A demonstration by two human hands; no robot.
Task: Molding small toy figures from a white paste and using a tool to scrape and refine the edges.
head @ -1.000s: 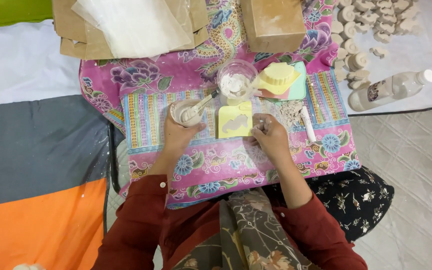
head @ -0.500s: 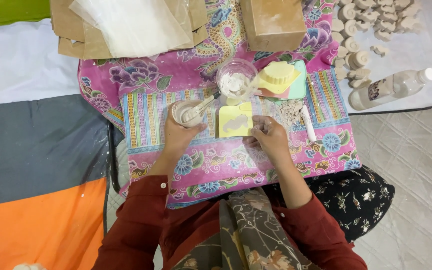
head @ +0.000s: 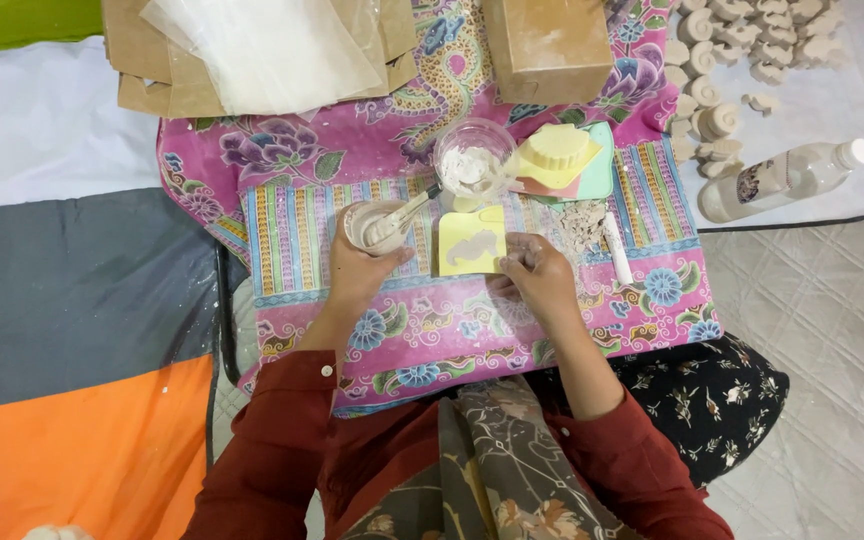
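My left hand (head: pixel 357 275) grips a small clear cup (head: pixel 373 226) of white paste with a stick resting in it. A yellow square mould (head: pixel 473 241) with a seahorse-shaped cavity filled with white lies just right of the cup. Against the mould's right edge sits my right hand (head: pixel 535 277), fingers curled and dusted white; whether it pinches anything is unclear. Behind the mould stands a clear tub of white powder (head: pixel 472 164).
Everything sits on a pink patterned cloth (head: pixel 432 330) over a low board. A stack of yellow, pink and green moulds (head: pixel 562 160), a crumbly white heap (head: pixel 582 222), a white stick (head: pixel 617 248), a cardboard box (head: pixel 547 45), flat cardboard with plastic (head: pixel 262 45), plaster casts (head: pixel 742 40) and a bottle (head: pixel 787 178) surround it.
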